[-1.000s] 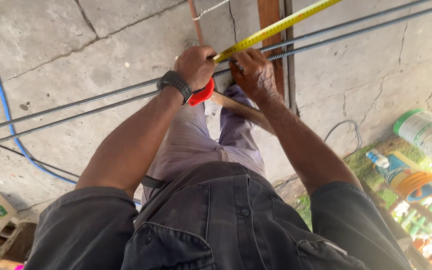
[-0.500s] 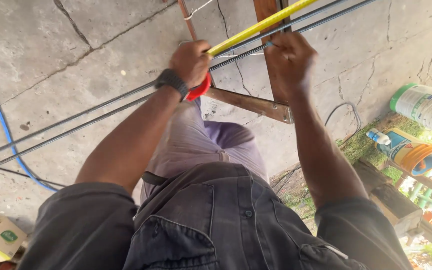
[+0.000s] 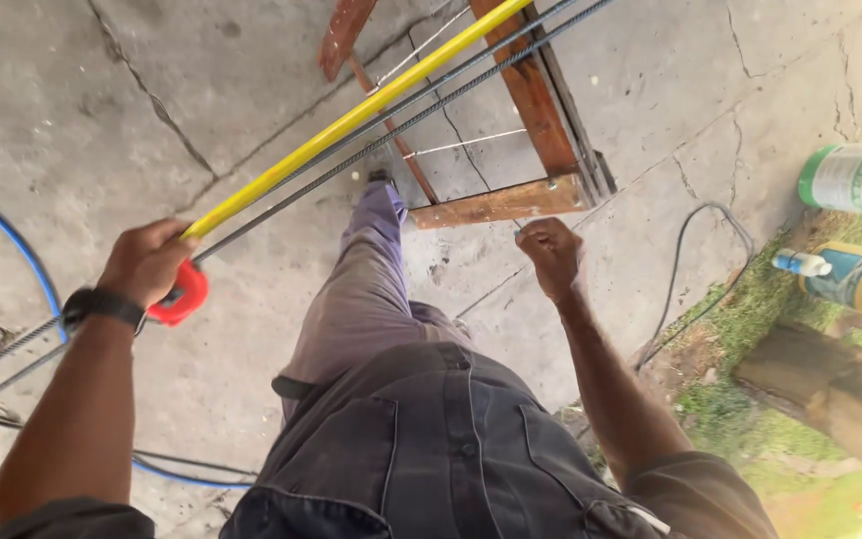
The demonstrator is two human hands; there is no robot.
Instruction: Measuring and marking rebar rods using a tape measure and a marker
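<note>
My left hand grips a red tape measure whose yellow blade runs up and right along two long steel rebars. The rebars cross the view diagonally and rest on a rusty brown metal stand. A black watch sits on my left wrist. My right hand hangs apart from the bars with its fingers curled closed, and I see nothing in it. My leg in grey trousers stretches toward the stand.
Cracked concrete floor lies below. A blue hose curves at the left. A grey cable loops at the right. Paint containers, grass and a wooden beam line the right edge.
My right hand has let go of the rebars and dropped down to the right. My left hand with the tape measure has pulled back leftward, and more yellow blade shows.
</note>
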